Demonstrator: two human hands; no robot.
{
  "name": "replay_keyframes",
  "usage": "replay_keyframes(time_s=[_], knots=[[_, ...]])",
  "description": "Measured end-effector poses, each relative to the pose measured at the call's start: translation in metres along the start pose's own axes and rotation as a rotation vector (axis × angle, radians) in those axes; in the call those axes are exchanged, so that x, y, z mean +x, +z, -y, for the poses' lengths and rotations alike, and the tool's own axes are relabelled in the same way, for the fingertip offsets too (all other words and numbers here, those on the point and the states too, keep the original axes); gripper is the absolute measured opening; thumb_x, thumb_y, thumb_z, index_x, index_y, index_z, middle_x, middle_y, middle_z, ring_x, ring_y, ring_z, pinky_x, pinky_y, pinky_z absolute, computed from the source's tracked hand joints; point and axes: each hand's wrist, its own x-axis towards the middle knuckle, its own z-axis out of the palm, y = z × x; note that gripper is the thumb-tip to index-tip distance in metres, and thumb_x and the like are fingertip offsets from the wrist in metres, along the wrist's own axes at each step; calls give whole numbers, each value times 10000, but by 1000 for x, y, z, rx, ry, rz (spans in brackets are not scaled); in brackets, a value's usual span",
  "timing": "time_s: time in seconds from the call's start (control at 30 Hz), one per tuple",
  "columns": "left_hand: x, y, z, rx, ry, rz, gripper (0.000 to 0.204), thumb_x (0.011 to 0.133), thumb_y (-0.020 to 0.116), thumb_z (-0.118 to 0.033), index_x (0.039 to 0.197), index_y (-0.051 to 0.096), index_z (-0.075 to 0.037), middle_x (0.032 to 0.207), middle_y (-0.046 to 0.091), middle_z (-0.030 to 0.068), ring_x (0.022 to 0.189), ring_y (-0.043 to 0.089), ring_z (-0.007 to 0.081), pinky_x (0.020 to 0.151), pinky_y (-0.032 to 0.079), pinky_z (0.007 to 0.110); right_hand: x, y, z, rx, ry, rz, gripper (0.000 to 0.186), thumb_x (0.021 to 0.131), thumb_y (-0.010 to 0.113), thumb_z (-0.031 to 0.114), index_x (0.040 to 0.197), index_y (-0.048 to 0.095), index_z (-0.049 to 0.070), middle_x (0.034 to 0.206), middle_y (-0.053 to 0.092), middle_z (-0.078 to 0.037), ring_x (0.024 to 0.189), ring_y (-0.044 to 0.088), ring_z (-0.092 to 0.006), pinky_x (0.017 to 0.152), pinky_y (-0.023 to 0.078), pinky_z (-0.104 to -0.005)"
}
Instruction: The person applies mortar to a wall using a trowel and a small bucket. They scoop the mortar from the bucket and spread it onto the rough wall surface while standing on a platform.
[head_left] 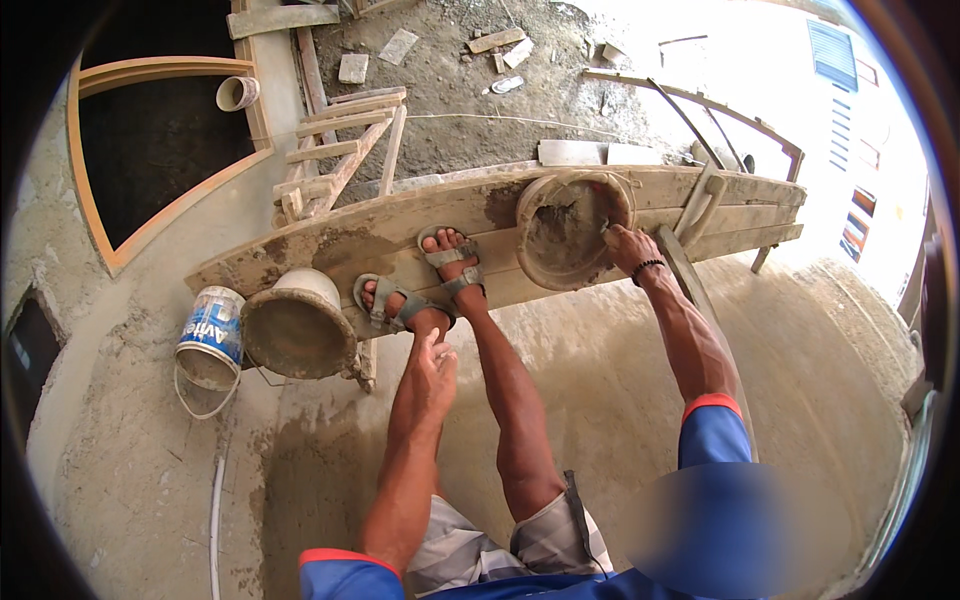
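Note:
I stand in grey sandals (400, 310) on a wooden plank platform (700, 215). My right hand (632, 250) is closed at the right rim of a round, mortar-crusted tub (565, 240) with grey material inside. It grips something too small to make out. My left hand (437, 360) hangs open over my left shin, holding nothing that shows. At the platform's left end are a mortar-coated bucket (300, 330) and a white-and-blue bucket (207, 335) with its handle down. A long board (705, 315) runs under my right forearm, partly hidden by it.
A wooden ladder-like frame (340, 150) stands beyond the platform, near an orange-framed opening (160, 100) with a small bucket (237, 93). Gravelly ground (450, 80) holds scattered bricks and offcuts. A white pipe (216, 510) runs along the lower left; a thin frame (690, 110) stands upper right.

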Motion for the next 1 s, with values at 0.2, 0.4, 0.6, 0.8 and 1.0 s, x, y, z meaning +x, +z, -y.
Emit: replay_keyframes(time_s=[0.2,0.4,0.6,0.8,1.0], knots=[[4,1,24,82,58,30,482,871,565,-57,1327,423,5,1031,644,174,972,622,255,849,489,348,-5,8,8,55,-50,9,407,758,618,275,1141,588,141,895,659,-219,896,629,-383,811,493,-473],[12,6,15,78,34,94,520,882,553,-62,1363,374,23,1101,614,180,993,591,197,866,471,309,-4,20,-2,117,-106,21,438,750,643,295,1157,585,145,895,662,-214,893,629,-387,813,495,-476],[20,6,26,102,52,94,536,878,567,-77,1364,366,30,1105,615,175,1011,587,196,887,465,311,12,25,16,119,-121,34,471,735,664,303,1161,594,116,935,666,-213,909,630,-384,832,499,-464],[19,15,2,71,28,135,564,877,580,-116,1370,352,36,1100,616,161,985,580,176,876,468,309,6,47,-2,257,-211,-17,460,741,651,309,1139,599,83,926,662,-217,900,622,-392,821,493,-470],[28,10,15,108,19,105,567,873,583,-124,1364,358,50,1081,622,151,927,578,159,855,470,298,2,45,2,429,-222,40,437,722,664,301,1091,624,70,899,666,-208,861,634,-376,782,499,-446]])
